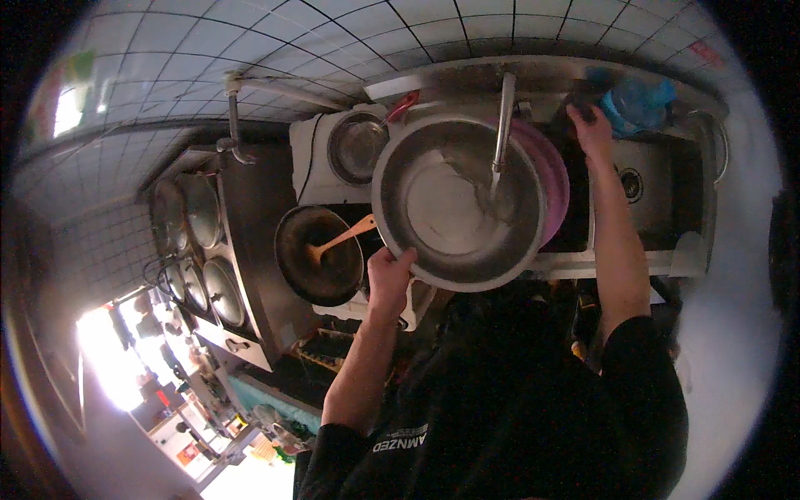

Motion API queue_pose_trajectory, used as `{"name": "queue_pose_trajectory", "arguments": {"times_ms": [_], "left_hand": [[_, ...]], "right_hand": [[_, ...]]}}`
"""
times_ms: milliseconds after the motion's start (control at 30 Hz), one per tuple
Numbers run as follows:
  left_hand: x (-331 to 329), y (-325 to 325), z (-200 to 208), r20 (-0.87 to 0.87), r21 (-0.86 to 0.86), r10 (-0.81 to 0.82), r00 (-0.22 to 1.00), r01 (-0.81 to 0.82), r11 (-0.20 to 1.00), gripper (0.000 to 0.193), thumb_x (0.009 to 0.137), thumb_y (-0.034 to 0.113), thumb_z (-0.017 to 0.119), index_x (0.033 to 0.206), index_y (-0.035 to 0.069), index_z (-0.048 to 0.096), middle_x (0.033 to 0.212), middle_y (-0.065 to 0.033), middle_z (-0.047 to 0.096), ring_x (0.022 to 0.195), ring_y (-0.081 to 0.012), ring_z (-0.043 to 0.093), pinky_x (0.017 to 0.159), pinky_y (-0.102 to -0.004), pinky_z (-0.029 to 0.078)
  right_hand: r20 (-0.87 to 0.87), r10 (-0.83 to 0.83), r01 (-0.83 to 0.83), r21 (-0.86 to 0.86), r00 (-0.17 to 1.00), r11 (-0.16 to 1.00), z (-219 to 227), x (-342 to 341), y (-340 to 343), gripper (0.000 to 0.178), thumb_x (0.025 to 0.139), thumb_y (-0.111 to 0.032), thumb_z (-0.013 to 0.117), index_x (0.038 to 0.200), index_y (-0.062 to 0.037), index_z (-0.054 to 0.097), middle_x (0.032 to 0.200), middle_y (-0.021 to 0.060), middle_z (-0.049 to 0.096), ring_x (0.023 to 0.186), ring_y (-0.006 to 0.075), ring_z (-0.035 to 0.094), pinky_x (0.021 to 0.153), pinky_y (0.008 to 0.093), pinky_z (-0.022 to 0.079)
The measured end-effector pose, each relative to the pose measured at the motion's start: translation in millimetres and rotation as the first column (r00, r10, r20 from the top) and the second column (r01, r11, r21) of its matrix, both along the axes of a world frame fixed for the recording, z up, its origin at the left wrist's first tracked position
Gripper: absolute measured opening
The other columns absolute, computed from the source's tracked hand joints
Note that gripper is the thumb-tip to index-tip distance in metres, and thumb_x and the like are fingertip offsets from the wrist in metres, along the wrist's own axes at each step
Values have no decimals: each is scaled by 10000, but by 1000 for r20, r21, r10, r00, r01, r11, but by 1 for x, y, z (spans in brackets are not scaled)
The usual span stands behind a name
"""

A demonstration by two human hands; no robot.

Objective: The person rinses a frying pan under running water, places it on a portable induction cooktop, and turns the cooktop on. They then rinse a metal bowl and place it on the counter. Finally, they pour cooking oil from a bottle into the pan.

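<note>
Over the left half of the sink, a large metal basin sits with its opening upward, partly covering a purple tub whose wall shows along the basin's right side. The left hand grips the basin at its front left rim, thumb over the lip. The right hand is extended to the sink's back edge, at a dark item just left of a blue jug; whether its fingers are closed on that item cannot be determined. The faucet projects forward from the sink's back edge, its spout end above the basin. Left of the basin is a white worktop. A pot with a red handle stands toward its back edge; a wok is positioned toward its front left corner, with a wooden spatula resting inside, handle pointing toward the basin.
</note>
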State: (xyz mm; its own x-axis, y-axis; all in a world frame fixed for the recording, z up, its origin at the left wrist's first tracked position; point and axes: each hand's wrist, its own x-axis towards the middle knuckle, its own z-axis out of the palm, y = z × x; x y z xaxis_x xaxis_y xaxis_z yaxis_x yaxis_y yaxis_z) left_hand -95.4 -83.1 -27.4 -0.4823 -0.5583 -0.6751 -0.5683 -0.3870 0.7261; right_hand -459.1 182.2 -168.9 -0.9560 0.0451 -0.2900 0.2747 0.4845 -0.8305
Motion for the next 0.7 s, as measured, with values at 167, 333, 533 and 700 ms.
{"name": "queue_pose_trajectory", "arguments": {"times_ms": [167, 333, 533, 700], "left_hand": [[-1, 3, 1, 19, 40, 88, 996, -88, 995, 179, 874, 33, 648, 1011, -81, 637, 929, -103, 684, 814, -185, 657, 745, -346, 546], [-2, 4, 6, 46, 57, 13, 999, -16, 998, 235, 914, 69, 632, 1111, -58, 618, 1049, -119, 674, 906, -227, 665, 788, -387, 569], [-2, 13, 14, 30, 73, 46, 999, -48, 996, 217, 882, 43, 645, 1070, -64, 636, 1012, -118, 689, 875, -218, 669, 787, -376, 557], [-10, 17, 28, 51, 79, 17, 999, -21, 997, 200, 881, 53, 648, 1047, -58, 641, 979, -112, 692, 860, -205, 670, 779, -361, 560]], "right_hand": [[-155, 234, -196, 225, 960, 954, -41, 10, -5, 519, 934, -405, 588, 1299, -37, 575, 1129, 226, 669, 1072, 386, 627, 947, 452, 482], [35, 592, -585, 208, 806, 784, -65, 9, -49, 443, 971, -407, 508, 1192, -46, 638, 1063, 240, 671, 1040, 406, 620, 898, 481, 487], [401, 243, 69, -624, 883, 779, -34, -2, -74, 367, 960, -344, 566, 1140, -35, 646, 1053, 156, 696, 979, 307, 649, 864, 426, 493], [70, 475, -446, -249, 877, 860, -3, 84, -16, 506, 915, -328, 650, 1325, -54, 535, 1244, 114, 616, 1158, 270, 572, 1021, 385, 427]]}}
